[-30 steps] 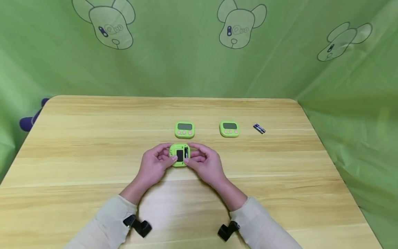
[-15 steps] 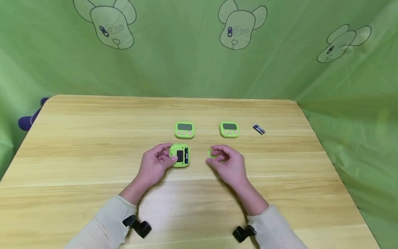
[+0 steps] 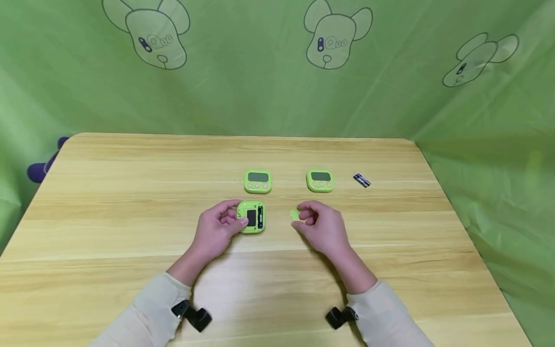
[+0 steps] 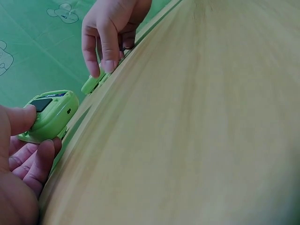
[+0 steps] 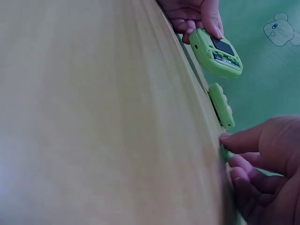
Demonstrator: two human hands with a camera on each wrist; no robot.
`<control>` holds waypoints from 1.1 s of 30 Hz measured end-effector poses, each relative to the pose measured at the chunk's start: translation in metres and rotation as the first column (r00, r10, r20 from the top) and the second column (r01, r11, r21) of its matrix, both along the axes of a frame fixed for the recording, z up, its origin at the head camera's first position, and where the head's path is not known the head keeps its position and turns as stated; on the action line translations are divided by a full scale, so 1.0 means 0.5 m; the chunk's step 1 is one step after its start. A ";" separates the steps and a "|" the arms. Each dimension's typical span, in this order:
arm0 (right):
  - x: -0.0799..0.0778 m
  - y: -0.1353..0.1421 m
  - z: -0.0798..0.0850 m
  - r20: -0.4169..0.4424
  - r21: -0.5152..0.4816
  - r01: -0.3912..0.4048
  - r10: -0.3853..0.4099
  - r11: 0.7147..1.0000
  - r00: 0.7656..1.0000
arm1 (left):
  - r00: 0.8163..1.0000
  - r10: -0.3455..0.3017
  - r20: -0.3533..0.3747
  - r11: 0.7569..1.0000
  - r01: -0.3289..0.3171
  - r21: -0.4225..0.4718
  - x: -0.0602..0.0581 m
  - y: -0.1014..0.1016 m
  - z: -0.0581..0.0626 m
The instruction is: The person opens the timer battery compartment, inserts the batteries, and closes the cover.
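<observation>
A green digital timer [image 3: 243, 210] is gripped in my left hand [image 3: 218, 229], back side up, thumb on the back. A battery [image 3: 260, 217] lies in its uncovered slot beside a dark rectangle. My right hand [image 3: 323, 229] is at the tabletop to the right, thumb and fingertips pinching the edges of a small flat green battery cover [image 3: 295, 215]. In the right wrist view, much of the cover [image 5: 225, 152] is hidden by the fingers. The left wrist view shows the held timer [image 4: 58, 117] raised above the table.
Two more green timers, one behind the held one [image 3: 257, 181] and one farther right [image 3: 320, 180], lie screen up. A pair of dark blue batteries [image 3: 362, 180] lies right of them. Green curtains [image 3: 243, 96] stand behind the wooden table [image 3: 130, 193].
My right hand has left the held timer and moved right to the battery cover on the table. The battery in the slot shows in full now. My left hand stays put with the timer.
</observation>
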State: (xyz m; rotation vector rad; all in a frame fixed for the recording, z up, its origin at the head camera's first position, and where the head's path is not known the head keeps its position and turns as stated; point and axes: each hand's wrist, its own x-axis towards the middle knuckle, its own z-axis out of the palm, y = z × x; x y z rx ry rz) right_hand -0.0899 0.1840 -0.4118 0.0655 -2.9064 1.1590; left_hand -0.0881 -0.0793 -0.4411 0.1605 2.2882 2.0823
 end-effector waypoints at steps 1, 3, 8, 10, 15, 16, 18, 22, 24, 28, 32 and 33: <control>-0.001 -0.001 0.003 0.021 0.005 -0.009 0.009 1.000 1.000 | 1.000 0.000 0.000 1.000 0.000 0.001 0.000 0.000 0.000; -0.004 -0.001 0.009 0.062 0.006 -0.030 0.029 1.000 0.998 | 1.000 0.000 0.002 1.000 0.000 0.001 0.000 0.000 -0.002; -0.008 0.002 0.014 0.137 -0.019 -0.084 0.086 0.996 0.987 | 1.000 0.004 0.006 1.000 -0.004 0.000 -0.001 0.000 -0.005; -0.008 0.004 0.014 0.149 -0.039 -0.097 0.102 0.995 0.984 | 1.000 0.005 0.005 1.000 -0.005 0.004 -0.001 -0.001 -0.005; -0.006 0.008 0.011 0.155 -0.105 -0.096 0.111 0.990 0.982 | 1.000 -0.001 -0.001 1.000 0.001 0.012 0.000 -0.002 -0.004; -0.005 0.007 0.011 0.155 -0.128 -0.094 0.114 0.987 0.981 | 1.000 -0.001 -0.002 1.000 0.001 0.011 0.001 -0.002 -0.003; -0.003 0.005 0.012 0.153 -0.193 -0.100 0.130 0.976 0.980 | 1.000 -0.001 -0.004 1.000 0.001 0.008 0.001 -0.003 -0.002; -0.001 -0.008 0.012 0.153 -0.358 -0.122 0.187 0.926 0.971 | 1.000 0.000 -0.004 1.000 0.000 0.004 0.001 -0.004 -0.002; -0.001 -0.017 0.009 0.161 -0.428 -0.134 0.221 0.894 0.962 | 1.000 -0.001 -0.001 1.000 0.001 0.007 0.001 -0.004 -0.002; -0.003 -0.034 0.003 0.163 -0.502 -0.159 0.273 0.850 0.948 | 1.000 -0.004 0.006 1.000 0.004 0.014 0.001 -0.003 0.000; -0.006 -0.048 0.000 0.139 -0.521 -0.177 0.288 0.835 0.948 | 1.000 -0.004 0.007 1.000 0.004 0.015 0.002 -0.002 0.002; -0.007 -0.051 0.000 0.131 -0.524 -0.183 0.291 0.832 0.948 | 1.000 -0.005 0.007 1.000 0.005 0.018 0.002 -0.002 0.003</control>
